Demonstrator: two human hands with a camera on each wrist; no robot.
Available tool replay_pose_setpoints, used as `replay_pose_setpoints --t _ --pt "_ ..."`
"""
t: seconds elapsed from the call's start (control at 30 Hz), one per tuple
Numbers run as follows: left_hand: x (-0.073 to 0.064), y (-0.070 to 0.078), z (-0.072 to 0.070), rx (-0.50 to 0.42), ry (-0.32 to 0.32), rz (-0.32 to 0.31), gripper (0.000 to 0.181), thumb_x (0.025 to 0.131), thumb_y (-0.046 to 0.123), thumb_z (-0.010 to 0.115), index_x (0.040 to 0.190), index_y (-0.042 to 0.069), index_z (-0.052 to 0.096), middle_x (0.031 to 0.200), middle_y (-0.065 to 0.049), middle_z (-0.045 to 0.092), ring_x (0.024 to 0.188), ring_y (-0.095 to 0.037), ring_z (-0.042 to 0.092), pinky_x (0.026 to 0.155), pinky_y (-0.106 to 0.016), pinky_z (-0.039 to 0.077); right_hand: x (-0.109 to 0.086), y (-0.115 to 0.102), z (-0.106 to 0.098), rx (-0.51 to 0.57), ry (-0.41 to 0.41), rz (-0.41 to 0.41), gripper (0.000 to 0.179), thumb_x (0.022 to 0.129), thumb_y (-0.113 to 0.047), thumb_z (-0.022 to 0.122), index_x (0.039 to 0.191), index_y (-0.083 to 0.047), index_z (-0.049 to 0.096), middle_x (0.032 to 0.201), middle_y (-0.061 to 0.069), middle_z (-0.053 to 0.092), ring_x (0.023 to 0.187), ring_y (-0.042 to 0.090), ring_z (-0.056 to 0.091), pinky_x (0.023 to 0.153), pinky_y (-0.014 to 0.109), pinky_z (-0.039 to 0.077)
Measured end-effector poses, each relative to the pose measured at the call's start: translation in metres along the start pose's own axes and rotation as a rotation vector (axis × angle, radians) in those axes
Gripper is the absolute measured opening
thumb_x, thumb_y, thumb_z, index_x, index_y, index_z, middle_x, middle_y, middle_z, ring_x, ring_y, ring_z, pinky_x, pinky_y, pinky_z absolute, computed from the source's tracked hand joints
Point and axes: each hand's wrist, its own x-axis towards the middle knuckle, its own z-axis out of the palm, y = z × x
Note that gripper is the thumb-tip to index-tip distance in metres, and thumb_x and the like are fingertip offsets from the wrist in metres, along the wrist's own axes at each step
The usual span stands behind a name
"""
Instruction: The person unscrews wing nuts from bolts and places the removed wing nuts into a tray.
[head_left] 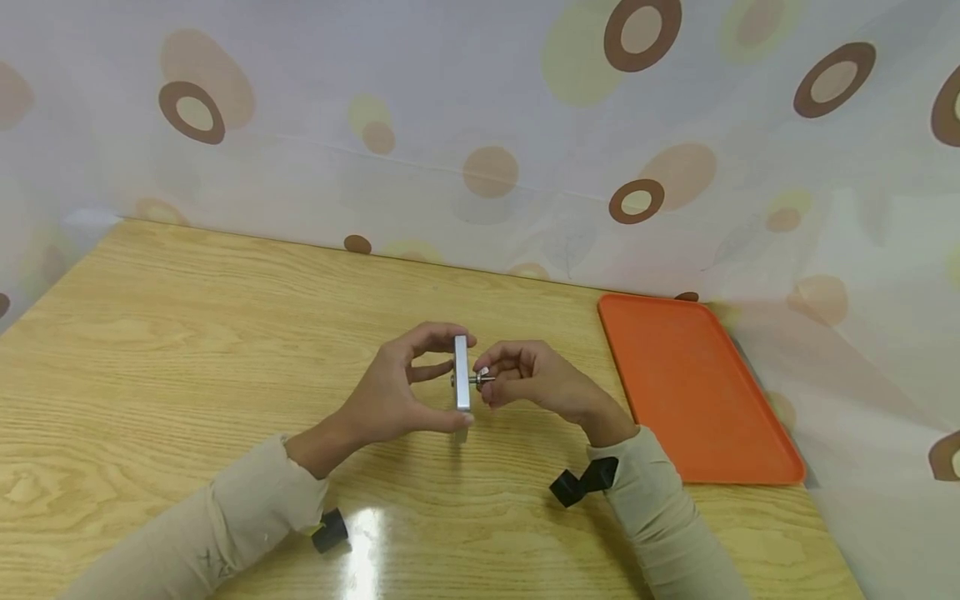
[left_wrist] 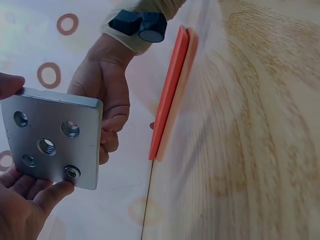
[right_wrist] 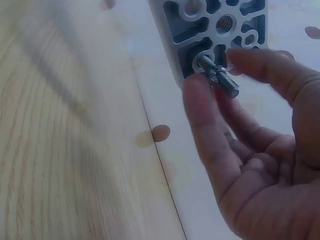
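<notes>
Metal plate [head_left: 462,367] by its edges in left hand [head_left: 388,396], bolt [right_wrist: 230,87] in pinch of right hand [head_left: 546,379], tray [head_left: 697,387] well apart.

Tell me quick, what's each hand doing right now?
Left hand: holding the metal plate by its edges.
Right hand: fingers closed around the small nut on the bolt.

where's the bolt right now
In the right wrist view, above and right of centre, the bolt sticks out of the metal plate, at the fingertips of the right hand.
</notes>
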Motion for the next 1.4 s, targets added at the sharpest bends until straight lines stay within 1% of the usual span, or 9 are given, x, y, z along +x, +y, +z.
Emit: replay_pose_setpoints --t 0.1,0.2,0.27,0.33,0.5,0.8,1.0,1.17,1.4 --pt "0.0009 -0.0027 -0.0011 -0.022 -0.005 0.022 0.075 0.069 -0.003 0.084 0.136 0.002 0.051 0.138 -0.02 0.056 0.126 -0.03 0.055 0.106 -0.041 0.054 0.0009 -0.0012 -0.001 0.012 0.03 0.07 0.044 0.104 -0.028 0.053 0.125 0.01 0.053 0.096 -0.003 0.068 0.085 0.01 0.07 0.083 0.032 0.064" --pt "0.0016 -0.0047 -0.0023 -0.038 -0.001 0.036 0.074 0.069 -0.004 0.083 0.136 0.002 0.051 0.137 -0.019 0.057 0.125 -0.028 0.055 0.106 -0.041 0.054 0.0023 -0.002 -0.0024 0.066 0.064 0.186 0.054 0.106 -0.048 0.04 0.115 0.002 0.059 0.087 -0.004 0.071 0.076 0.009 0.07 0.076 0.029 0.064" --pt "0.002 -0.0065 -0.0029 -0.044 -0.001 0.045 0.074 0.069 -0.005 0.083 0.136 0.002 0.051 0.137 -0.019 0.057 0.126 -0.027 0.055 0.106 -0.039 0.054 0.0028 -0.0024 -0.0031 0.1 0.065 0.243 0.053 0.106 -0.051 0.036 0.108 -0.004 0.06 0.079 -0.004 0.072 0.069 0.008 0.07 0.07 0.026 0.064" --pt "0.0022 -0.0068 -0.0029 -0.046 -0.001 0.046 0.074 0.069 -0.005 0.083 0.136 0.003 0.052 0.137 -0.017 0.058 0.126 -0.026 0.055 0.106 -0.036 0.054 0.0026 -0.0034 -0.0029 0.12 0.048 0.27 0.046 0.107 -0.046 0.036 0.103 -0.007 0.06 0.074 -0.005 0.072 0.065 0.007 0.069 0.066 0.024 0.063" --pt "0.0019 -0.006 -0.0019 -0.04 -0.005 0.047 0.075 0.068 -0.004 0.084 0.135 0.003 0.052 0.137 -0.016 0.058 0.126 -0.028 0.055 0.106 -0.038 0.054 0.0017 -0.0047 -0.0016 0.141 -0.004 0.239 0.037 0.108 -0.032 0.041 0.098 -0.005 0.064 0.074 -0.005 0.072 0.064 0.006 0.068 0.064 0.021 0.062" --pt "0.001 -0.0061 -0.0008 -0.019 -0.012 0.054 0.075 0.068 -0.004 0.084 0.135 0.002 0.051 0.138 -0.02 0.057 0.126 -0.03 0.055 0.106 -0.039 0.054 0.0014 -0.0038 -0.0014 0.151 -0.028 0.185 0.03 0.107 -0.026 0.044 0.099 -0.007 0.066 0.08 -0.005 0.073 0.071 0.006 0.07 0.068 0.021 0.063" --pt "0.001 -0.005 -0.0003 -0.02 -0.011 0.046 0.075 0.068 -0.003 0.084 0.135 0.003 0.051 0.137 -0.016 0.058 0.125 -0.028 0.056 0.106 -0.04 0.054 -0.0001 -0.0032 -0.0023 0.1 -0.019 0.139 0.02 0.105 -0.02 0.048 0.102 -0.011 0.064 0.088 -0.005 0.071 0.08 0.007 0.07 0.076 0.024 0.063" --pt "0.0011 -0.0037 -0.0002 -0.019 -0.016 0.035 0.075 0.068 -0.002 0.084 0.135 0.003 0.051 0.137 -0.015 0.058 0.126 -0.029 0.055 0.106 -0.041 0.054 -0.0013 -0.0032 -0.0029 0.075 -0.033 0.094 0.01 0.101 -0.012 0.054 0.107 -0.008 0.061 0.093 -0.004 0.068 0.084 0.01 0.069 0.081 0.028 0.063" --pt "0.0 -0.0021 -0.0005 -0.011 -0.021 0.044 0.075 0.069 -0.002 0.084 0.136 0.001 0.05 0.14 -0.021 0.056 0.126 -0.032 0.055 0.105 -0.043 0.055 -0.0025 -0.0027 -0.0034 0.055 -0.05 0.037 0.019 0.095 -0.002 0.058 0.114 -0.004 0.059 0.092 -0.002 0.069 0.084 0.01 0.07 0.079 0.028 0.063"
